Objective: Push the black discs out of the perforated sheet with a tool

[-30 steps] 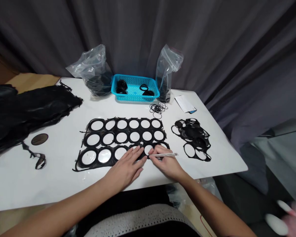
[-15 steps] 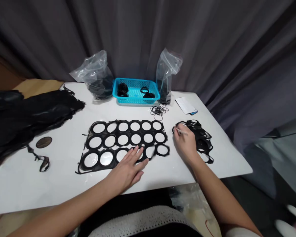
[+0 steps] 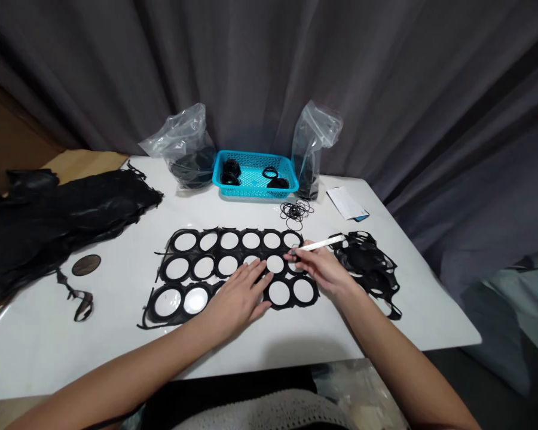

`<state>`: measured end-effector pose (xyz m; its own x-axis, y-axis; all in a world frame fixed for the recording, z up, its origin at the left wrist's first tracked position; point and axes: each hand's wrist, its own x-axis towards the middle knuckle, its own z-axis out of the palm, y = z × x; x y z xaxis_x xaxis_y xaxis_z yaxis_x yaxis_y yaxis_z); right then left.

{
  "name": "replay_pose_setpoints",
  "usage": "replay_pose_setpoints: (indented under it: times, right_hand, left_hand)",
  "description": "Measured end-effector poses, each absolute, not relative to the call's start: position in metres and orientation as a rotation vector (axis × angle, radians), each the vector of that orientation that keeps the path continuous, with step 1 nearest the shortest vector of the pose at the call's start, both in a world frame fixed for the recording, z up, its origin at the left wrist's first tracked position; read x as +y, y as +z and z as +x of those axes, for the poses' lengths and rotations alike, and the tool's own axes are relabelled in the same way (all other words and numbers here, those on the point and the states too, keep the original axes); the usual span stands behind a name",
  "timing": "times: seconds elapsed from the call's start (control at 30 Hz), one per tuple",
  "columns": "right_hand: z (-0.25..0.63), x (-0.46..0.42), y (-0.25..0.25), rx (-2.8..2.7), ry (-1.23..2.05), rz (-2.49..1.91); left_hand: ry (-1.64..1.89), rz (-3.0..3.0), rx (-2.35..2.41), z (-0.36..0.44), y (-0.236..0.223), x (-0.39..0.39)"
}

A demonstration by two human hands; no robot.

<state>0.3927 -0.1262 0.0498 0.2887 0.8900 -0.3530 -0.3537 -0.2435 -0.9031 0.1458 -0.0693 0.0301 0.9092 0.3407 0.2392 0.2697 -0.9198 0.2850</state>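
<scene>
Rows of black sheet material with round cut-outs point(image 3: 280, 276) lie joined edge to edge on the white table point(image 3: 116, 358), white showing through the holes. My left hand point(image 3: 238, 298) rests flat on the lower and middle rows, fingers stretched out, covering some holes. At the rows' right end, my right hand point(image 3: 325, 270) is closed around a slim white stick-like tool point(image 3: 320, 243). Its fingertips are over the middle row's last hole; what touches there is too small to tell. Just right of this hand lies a heap of black cut-out scraps point(image 3: 367, 263).
Behind the rows stand a blue basket point(image 3: 255, 192) with black rings and two clear bags point(image 3: 190, 164) of black pieces. Loose thin black rings point(image 3: 296, 212) and a folded paper point(image 3: 346, 203) lie nearby. Left are black sheets point(image 3: 63, 215), a dark disc point(image 3: 86, 264) and a scrap point(image 3: 84, 306).
My right hand has moved left from the scrap heap to the rows' right end, with the white tool still in it. My left hand's fingers now reach the middle row. The view has shifted slightly.
</scene>
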Motion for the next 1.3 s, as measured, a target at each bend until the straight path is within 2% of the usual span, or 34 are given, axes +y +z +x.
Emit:
replay_pose_setpoints:
  times: [0.23,0.83,1.3]
  right_hand:
    - [0.362,-0.137,0.048,-1.301,1.021,-1.628]
    - [0.357,-0.145,0.046,-1.926,0.589,-1.535]
    - [0.364,-0.141,0.05,-1.692,0.756,-1.64]
  left_hand:
    - [0.373,2.868,0.493,0.146,0.02,-0.072]
    - [0.375,2.767,0.518,0.145,0.019,-0.074]
    - [0.383,2.755,0.518,0.146,0.021,-0.074]
